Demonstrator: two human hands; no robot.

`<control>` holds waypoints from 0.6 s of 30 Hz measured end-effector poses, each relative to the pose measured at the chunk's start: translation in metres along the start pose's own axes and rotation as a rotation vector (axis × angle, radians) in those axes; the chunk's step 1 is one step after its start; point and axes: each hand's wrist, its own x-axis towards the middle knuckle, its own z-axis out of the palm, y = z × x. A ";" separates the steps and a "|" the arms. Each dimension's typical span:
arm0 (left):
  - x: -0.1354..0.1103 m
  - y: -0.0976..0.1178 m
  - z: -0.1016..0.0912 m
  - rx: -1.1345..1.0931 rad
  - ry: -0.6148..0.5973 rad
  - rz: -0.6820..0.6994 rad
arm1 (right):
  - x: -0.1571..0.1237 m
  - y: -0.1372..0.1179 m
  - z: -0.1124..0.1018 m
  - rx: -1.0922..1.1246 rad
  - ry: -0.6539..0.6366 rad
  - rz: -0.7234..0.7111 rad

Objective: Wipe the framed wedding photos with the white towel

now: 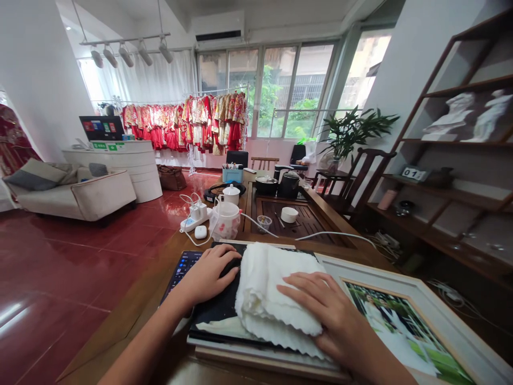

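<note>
Beneath the right hand [323,307], a folded white towel with scalloped edges [266,289], lying under outstretched, slightly parted fingers. Cannot tell whether pinched from below by the thumb at the near edge. Under the left hand [210,270], a black computer mouse [231,266], clasped between curved fingers and thumb just beside the towel's left edge. Below both hands, a flat black-topped stack [214,307]. Left of the left wrist, a dark device with a lit blue display [183,266], partly covered by the forearm. Near the right hand, on its outer side, a framed wedding photograph [395,326]. Ahead of the left hand, a white earbud case [200,232], a loaded power strip [194,218], a plastic-wrapped tub [224,220] and a lidded white mug [231,196]. Ahead of the right hand, a small white bowl [289,215] on a slatted wooden tea tray [316,227]. Well apart, beyond both hands, red and gold embroidered garments [216,120] on a rack.
</note>
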 end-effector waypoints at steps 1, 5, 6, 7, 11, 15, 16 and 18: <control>0.000 -0.003 -0.002 0.034 0.019 -0.030 | 0.000 0.000 -0.001 0.002 0.005 0.003; -0.005 -0.022 -0.013 0.247 0.087 -0.254 | 0.000 0.000 -0.002 0.006 0.018 0.019; -0.009 -0.029 -0.017 0.311 0.081 -0.308 | 0.001 0.000 -0.002 0.005 0.019 0.021; -0.013 -0.035 -0.020 0.375 0.067 -0.364 | 0.001 -0.001 -0.001 0.004 0.020 0.022; -0.035 -0.059 -0.027 0.527 -0.041 -0.546 | 0.003 -0.003 -0.002 0.005 0.023 0.031; -0.055 -0.074 -0.020 0.459 -0.186 -0.597 | 0.002 -0.004 -0.005 0.013 0.017 0.041; -0.058 -0.076 -0.019 0.437 -0.207 -0.600 | 0.002 -0.004 -0.005 0.016 0.013 0.042; -0.061 -0.077 -0.017 0.406 -0.210 -0.603 | 0.002 -0.004 -0.005 0.022 0.008 0.047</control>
